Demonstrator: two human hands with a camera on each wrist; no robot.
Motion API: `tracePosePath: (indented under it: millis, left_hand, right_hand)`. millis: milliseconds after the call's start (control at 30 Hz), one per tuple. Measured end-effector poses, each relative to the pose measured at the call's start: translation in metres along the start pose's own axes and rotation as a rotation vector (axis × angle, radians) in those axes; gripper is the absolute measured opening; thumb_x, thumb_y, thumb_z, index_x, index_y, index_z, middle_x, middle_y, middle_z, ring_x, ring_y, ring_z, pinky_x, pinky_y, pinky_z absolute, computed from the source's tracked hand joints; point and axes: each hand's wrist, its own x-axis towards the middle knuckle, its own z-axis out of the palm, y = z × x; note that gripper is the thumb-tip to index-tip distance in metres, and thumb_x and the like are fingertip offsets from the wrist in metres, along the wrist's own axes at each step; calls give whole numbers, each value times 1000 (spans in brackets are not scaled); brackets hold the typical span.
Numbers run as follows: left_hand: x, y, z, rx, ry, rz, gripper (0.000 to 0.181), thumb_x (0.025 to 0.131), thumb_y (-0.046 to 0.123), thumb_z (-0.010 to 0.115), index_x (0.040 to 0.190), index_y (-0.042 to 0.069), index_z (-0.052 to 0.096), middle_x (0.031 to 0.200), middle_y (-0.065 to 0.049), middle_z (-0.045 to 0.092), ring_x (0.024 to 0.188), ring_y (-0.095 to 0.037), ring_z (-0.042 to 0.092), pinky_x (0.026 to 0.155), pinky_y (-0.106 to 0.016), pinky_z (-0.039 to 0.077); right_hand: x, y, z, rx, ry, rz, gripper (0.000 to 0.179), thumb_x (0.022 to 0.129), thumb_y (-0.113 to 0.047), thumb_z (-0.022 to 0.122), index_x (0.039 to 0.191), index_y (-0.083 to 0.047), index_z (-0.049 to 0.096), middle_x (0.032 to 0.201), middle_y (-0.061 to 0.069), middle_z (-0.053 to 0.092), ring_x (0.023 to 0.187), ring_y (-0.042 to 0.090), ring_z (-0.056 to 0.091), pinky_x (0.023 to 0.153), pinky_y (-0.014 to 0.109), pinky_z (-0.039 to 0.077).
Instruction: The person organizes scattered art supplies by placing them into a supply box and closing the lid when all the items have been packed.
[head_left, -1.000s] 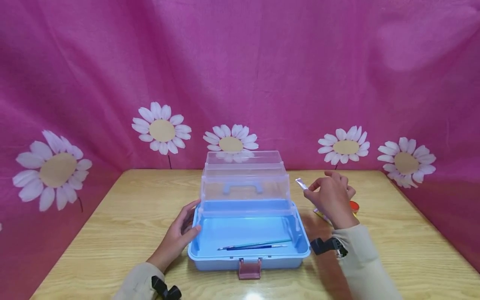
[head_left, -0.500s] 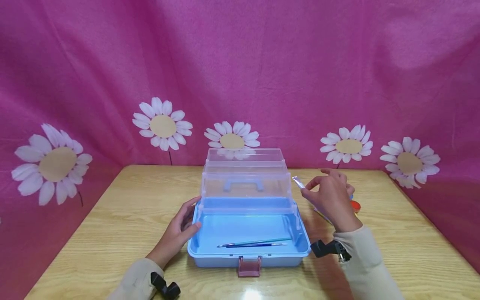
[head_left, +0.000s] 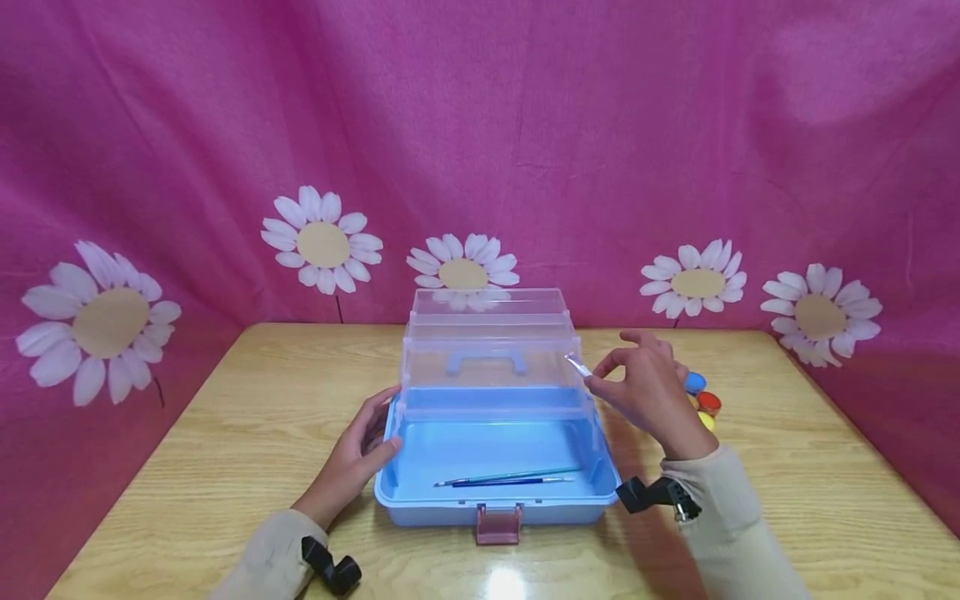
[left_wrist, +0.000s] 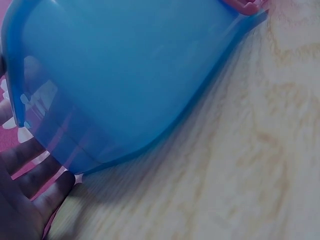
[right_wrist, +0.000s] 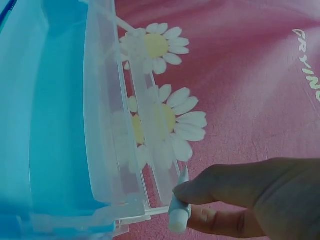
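Observation:
A light-blue plastic box [head_left: 480, 442] stands with its clear lid [head_left: 491, 367] raised at the back and its pink latch [head_left: 498, 525] hanging in front. Inside, two thin paintbrushes [head_left: 510, 479] lie near the front wall. My left hand [head_left: 352, 467] holds the box's left side, thumb at the rim and fingers along the outside; the left wrist view shows those fingers [left_wrist: 35, 175] by a corner. Above the box's right back corner, my right hand [head_left: 648, 392] pinches a small white tube [right_wrist: 179, 210] between thumb and forefinger, cap end down in the right wrist view.
Small pots with blue [head_left: 695, 382], red [head_left: 708, 403] and yellow [head_left: 707, 421] tops stand on the wooden table [head_left: 795, 500], right of the box and partly behind my right hand. A pink curtain [head_left: 570, 150] with daisies hangs round the table's back and sides.
My right hand has moved left with the tube, which now overlaps the lid's right edge. The blue and yellow pot tops have come into sight. My left hand keeps its hold on the box.

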Motion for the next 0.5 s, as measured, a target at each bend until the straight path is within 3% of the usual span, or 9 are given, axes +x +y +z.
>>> tracePosePath:
  millis: [233,500]
  left_hand:
    - [-1,0,1,-1,7,11,61,96,21,59,145,43,31,150,-7,37,138,-28,37,112,-47,31]
    - [0,0,0,4,4,3,60,95,28,61,145,44,30,151,-6,36,139,-28,35,112,-47,31]
  right_hand:
    - [0,-1,4,22,-17,-16,15,78,-21,77,82,-7,74,143,27,36,131,47,26,92,66,24]
    - [1,-1,7,49,-53,-35,13,79,-20,77,82,-8,74,143,27,36,132,47,26,92,70,25]
